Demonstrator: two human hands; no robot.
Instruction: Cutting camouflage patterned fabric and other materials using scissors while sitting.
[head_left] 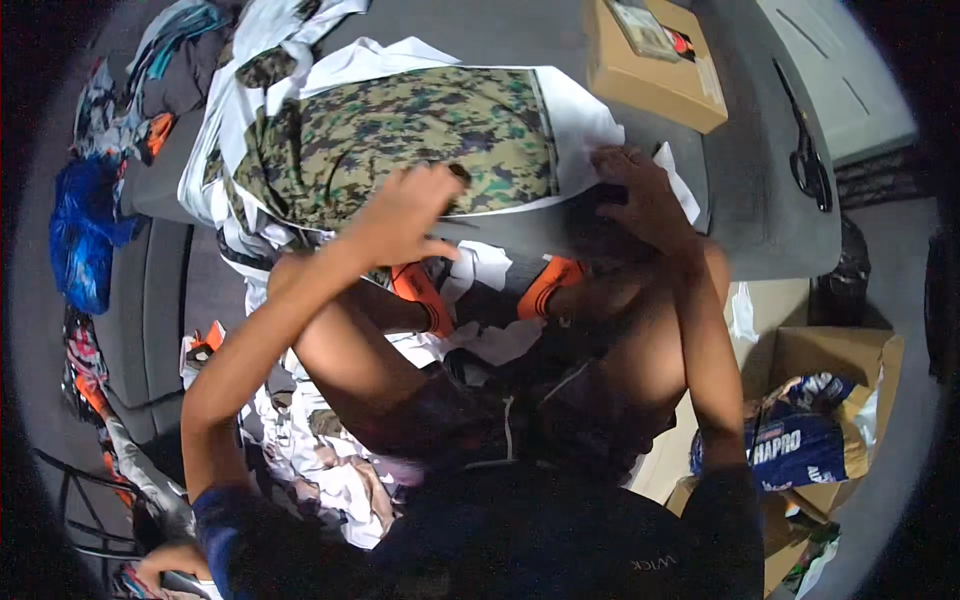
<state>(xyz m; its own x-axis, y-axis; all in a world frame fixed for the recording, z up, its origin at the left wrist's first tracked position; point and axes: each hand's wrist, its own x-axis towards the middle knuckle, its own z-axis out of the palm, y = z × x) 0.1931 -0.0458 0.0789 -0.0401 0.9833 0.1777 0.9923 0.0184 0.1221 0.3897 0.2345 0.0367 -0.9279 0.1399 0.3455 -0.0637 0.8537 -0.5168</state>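
Note:
A camouflage cloth (pixel 400 125) with a white border (pixel 575 110) lies on a grey padded surface (pixel 750 210) before my knees. My left hand (pixel 420 215) is over its near edge, thumb spread from bent fingers; a small dark patch by the fingertips is too blurred to make out. My right hand (pixel 635 195) is at the white border's right end, fingers bent and thumb apart, above a dark, shadowed area that I cannot make out. White scraps (pixel 480 268) and orange striped items (pixel 420 295) show at my feet below.
A cardboard box (pixel 650 90) and black scissors (pixel 808 175) are on the surface at right. Clothes (pixel 150 80), a blue bundle (pixel 85 230) and white fabric (pixel 320 460) are piled at left. An open carton (pixel 840 350) stands lower right. Another person's arm (pixel 170 565) shows lower left.

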